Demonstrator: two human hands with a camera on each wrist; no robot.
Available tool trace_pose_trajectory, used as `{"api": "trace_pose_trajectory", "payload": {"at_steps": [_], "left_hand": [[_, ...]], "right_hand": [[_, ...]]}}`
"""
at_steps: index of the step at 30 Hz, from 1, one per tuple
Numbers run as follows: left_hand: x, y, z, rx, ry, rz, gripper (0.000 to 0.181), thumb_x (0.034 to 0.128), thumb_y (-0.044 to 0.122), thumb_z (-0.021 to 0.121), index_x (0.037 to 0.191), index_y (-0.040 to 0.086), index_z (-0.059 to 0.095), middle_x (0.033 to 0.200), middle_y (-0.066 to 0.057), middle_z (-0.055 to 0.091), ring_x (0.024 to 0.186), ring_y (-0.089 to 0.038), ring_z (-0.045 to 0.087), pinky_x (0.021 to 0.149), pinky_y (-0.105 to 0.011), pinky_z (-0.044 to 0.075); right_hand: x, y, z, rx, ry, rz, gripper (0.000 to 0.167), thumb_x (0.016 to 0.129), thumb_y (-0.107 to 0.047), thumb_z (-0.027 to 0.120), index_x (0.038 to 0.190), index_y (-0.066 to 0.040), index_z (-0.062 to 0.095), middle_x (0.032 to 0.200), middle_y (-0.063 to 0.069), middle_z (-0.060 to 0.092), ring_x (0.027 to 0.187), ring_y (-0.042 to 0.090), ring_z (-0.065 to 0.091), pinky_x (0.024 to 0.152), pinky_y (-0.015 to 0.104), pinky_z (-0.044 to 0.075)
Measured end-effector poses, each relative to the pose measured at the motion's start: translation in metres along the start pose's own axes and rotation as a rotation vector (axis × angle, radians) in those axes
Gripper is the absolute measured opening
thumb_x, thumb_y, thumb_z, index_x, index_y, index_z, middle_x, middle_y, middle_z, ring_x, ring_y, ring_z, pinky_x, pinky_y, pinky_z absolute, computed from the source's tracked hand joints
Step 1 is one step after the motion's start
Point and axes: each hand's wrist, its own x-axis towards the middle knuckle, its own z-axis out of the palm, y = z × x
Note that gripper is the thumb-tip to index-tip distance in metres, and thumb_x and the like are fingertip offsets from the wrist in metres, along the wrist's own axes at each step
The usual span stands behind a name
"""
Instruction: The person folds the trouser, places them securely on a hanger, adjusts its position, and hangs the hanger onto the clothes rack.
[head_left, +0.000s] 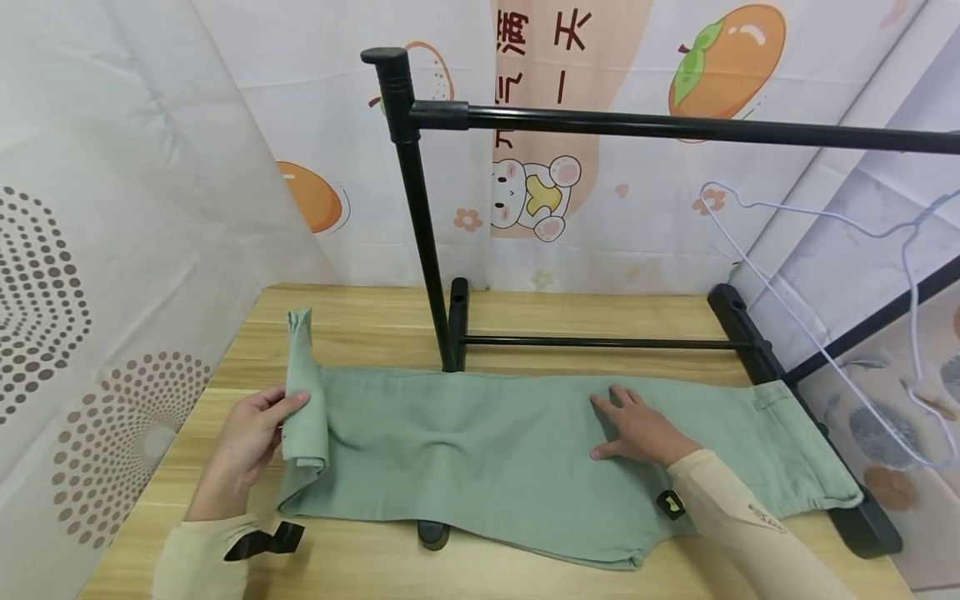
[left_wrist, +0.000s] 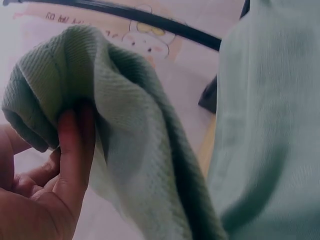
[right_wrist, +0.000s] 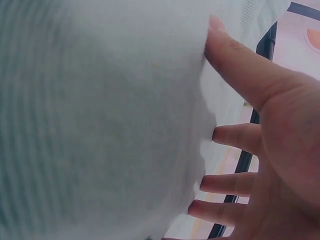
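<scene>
Trousers (head_left: pixel 480 454), sage green, folded lengthwise, lie on a wood table (head_left: pixel 360 317), spread over the base of a black clothes rack (head_left: pixel 426 242); their waistband end covers part of rack's R foot. L hand (head_left: pixel 251 433), left of rack's upright, pinches the doubled-over leg end btwn thumb & fingers, w/ that end standing up off the rest. R hand (head_left: pixel 641 427), in front of rack's low bar, rests on the trousers, fingers spread. Pale-blue wire hanger (head_left: pixel 825 214) at R end of rack. Curtain (head_left: pixel 622 237) w/ cartoon prints behind rack.
</scene>
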Motion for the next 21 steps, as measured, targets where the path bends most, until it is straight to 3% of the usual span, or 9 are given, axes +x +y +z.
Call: {"api": "trace_pose_trajectory", "payload": {"at_steps": [9, 12, 16, 21], "left_hand": [[-0.002, 0.004, 0.025, -0.036, -0.005, -0.017, 0.008, 0.0973, 0.021, 0.061, 0.104, 0.022, 0.064, 0.088, 0.011, 0.068, 0.080, -0.004, 0.067, 0.067, -0.022, 0.057], [-0.003, 0.005, 0.034, -0.037, -0.003, -0.024, 0.021, 0.0974, 0.021, 0.060, 0.116, 0.011, 0.061, 0.087, 0.011, 0.069, 0.080, -0.005, 0.067, 0.068, -0.022, 0.057], [-0.005, 0.007, 0.046, -0.010, -0.011, -0.023, 0.050, 0.0981, 0.022, 0.059, 0.136, -0.008, 0.046, 0.089, 0.013, 0.068, 0.083, -0.003, 0.067, 0.071, -0.022, 0.057], [-0.009, 0.009, 0.060, 0.003, -0.034, 0.001, 0.053, 0.0987, 0.019, 0.058, 0.136, -0.015, 0.041, 0.089, 0.013, 0.069, 0.084, -0.004, 0.068, 0.072, -0.023, 0.057]], "right_hand": [[-0.002, -0.003, -0.002, 0.018, -0.004, -0.001, 0.093, 0.073, -0.054, 0.077, 0.144, -0.003, 0.044, 0.148, 0.034, 0.033, 0.135, 0.055, 0.033, 0.094, 0.065, 0.044], [-0.002, -0.003, -0.002, 0.017, -0.006, 0.002, 0.093, 0.073, -0.054, 0.077, 0.144, -0.003, 0.045, 0.148, 0.034, 0.033, 0.135, 0.055, 0.032, 0.095, 0.064, 0.044], [-0.002, -0.004, -0.002, 0.018, -0.008, 0.007, 0.093, 0.073, -0.054, 0.077, 0.143, -0.003, 0.045, 0.148, 0.034, 0.033, 0.135, 0.055, 0.032, 0.095, 0.065, 0.044], [-0.001, -0.002, -0.002, 0.017, 0.005, 0.005, 0.092, 0.073, -0.054, 0.077, 0.143, -0.003, 0.045, 0.147, 0.034, 0.034, 0.135, 0.055, 0.033, 0.093, 0.065, 0.045]]}}
